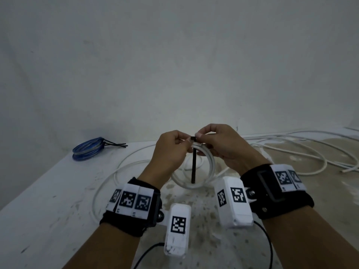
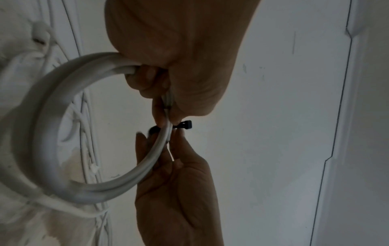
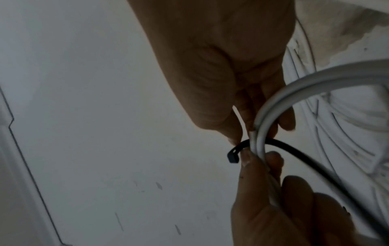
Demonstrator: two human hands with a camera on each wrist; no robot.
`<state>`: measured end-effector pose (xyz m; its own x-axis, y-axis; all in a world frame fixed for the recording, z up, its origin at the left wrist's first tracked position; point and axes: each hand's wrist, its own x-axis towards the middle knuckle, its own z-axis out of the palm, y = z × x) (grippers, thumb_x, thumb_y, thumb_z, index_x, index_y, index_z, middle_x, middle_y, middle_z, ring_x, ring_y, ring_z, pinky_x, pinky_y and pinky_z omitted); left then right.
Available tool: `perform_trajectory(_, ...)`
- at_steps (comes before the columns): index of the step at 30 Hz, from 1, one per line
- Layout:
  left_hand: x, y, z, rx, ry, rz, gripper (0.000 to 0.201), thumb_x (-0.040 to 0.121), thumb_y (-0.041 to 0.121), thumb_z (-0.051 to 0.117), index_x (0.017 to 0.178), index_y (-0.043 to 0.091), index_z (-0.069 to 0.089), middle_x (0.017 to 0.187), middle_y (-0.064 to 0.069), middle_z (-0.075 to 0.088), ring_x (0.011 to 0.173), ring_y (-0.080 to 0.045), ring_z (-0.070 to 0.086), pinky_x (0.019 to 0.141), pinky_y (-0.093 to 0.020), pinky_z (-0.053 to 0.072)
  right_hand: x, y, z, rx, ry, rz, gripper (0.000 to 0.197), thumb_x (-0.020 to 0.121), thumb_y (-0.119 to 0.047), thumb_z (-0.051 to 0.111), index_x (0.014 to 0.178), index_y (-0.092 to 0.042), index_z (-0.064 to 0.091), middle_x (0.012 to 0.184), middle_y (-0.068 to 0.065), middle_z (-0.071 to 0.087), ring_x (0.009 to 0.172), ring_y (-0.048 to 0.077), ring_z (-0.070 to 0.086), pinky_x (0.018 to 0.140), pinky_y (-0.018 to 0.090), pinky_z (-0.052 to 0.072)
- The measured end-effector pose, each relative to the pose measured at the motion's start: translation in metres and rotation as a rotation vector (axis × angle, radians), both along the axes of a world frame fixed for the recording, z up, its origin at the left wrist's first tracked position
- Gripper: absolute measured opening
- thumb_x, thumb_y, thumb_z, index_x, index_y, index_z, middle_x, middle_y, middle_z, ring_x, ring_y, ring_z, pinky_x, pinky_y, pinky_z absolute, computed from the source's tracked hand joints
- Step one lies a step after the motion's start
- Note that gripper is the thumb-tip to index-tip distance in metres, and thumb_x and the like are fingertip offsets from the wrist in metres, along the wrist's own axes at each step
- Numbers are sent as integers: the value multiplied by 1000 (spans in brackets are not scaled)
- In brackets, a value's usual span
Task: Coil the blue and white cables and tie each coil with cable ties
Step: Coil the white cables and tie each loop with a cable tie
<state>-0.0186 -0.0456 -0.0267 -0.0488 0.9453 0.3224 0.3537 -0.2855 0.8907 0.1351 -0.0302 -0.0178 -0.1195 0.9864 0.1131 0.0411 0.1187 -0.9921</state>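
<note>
White cable coil [image 1: 202, 164] was held above the table [image 1: 48, 191] | black cable tie [image 1: 193, 164] draped over its top | left hand [image 1: 171, 150] gripped coil | right hand [image 1: 221, 144] pinched tie head | tied blue coil [image 1: 88, 149] lay far left.

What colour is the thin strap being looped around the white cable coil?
Black. The thin plastic cable tie shows best in the right wrist view, crossing the white cable coil.
</note>
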Motion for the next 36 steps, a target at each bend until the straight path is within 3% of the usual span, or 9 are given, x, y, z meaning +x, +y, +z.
perform_trajectory(4,1,5,-1,-4,-62,-3,11,93,10,60,92,10,71,71,1,69,58,2,63,56,-7,45,2,4,0,40,-37,79,6,90,-5,66,95,-1,68,96,25,71,81,28,68,80,39,60)
perform_trajectory(9,5,1,3,-51,-47,-42,11,93,10,60,91,10,71,69,0,68,47,3,58,46,-6,39,3,4,0,193,-219,32,8,87,-15,73,90,-8,71,76,12,71,62,11,63,56,19,46)
perform_trajectory(13,3,-5,8,-86,-70,-87,15,96,12,57,88,12,70,69,-5,65,36,3,47,44,-13,32,1,3,1,230,-241,5,9,91,-15,68,87,-8,69,70,7,68,55,8,59,51,16,44)
perform_trajectory(18,3,-10,11,-83,-88,-97,15,96,11,57,92,12,71,66,-3,63,37,3,47,47,-13,32,-1,3,2,181,-165,-21,11,91,-16,69,87,-6,66,82,22,72,67,24,67,72,43,57)
perform_trajectory(21,3,-12,15,-79,-81,-95,18,96,12,57,86,14,72,65,-2,63,37,3,47,44,-10,31,0,-1,6,130,-86,-4,24,89,-17,71,103,-2,58,83,22,73,66,25,70,62,36,60)
perform_trajectory(25,0,-13,20,-83,-78,-49,17,95,12,58,86,11,72,67,-3,64,36,3,46,42,-10,30,0,-6,13,101,-87,43,30,91,-17,69,111,-6,50,84,18,74,75,30,72,73,40,62)
perform_trajectory(28,-6,-12,25,-64,-88,28,16,94,13,59,87,10,73,66,-1,64,34,3,44,39,-10,28,1,-8,20,213,-244,46,17,91,-7,65,102,-14,54,96,11,73,88,26,70,71,38,61)
perform_trajectory(31,-15,-10,30,-51,-125,99,15,94,13,59,91,8,73,62,1,63,33,3,44,39,-9,29,4,-13,27,453,-592,167,38,81,0,70,99,-32,60,125,-2,54,113,15,58,82,26,55)
perform_trajectory(36,-21,-13,35,-49,-160,101,15,93,11,59,84,9,71,65,-1,65,35,2,46,40,-11,32,-12,-20,25,574,-788,240,24,76,-35,81,89,-50,67,146,-4,39,134,13,39,103,33,39)
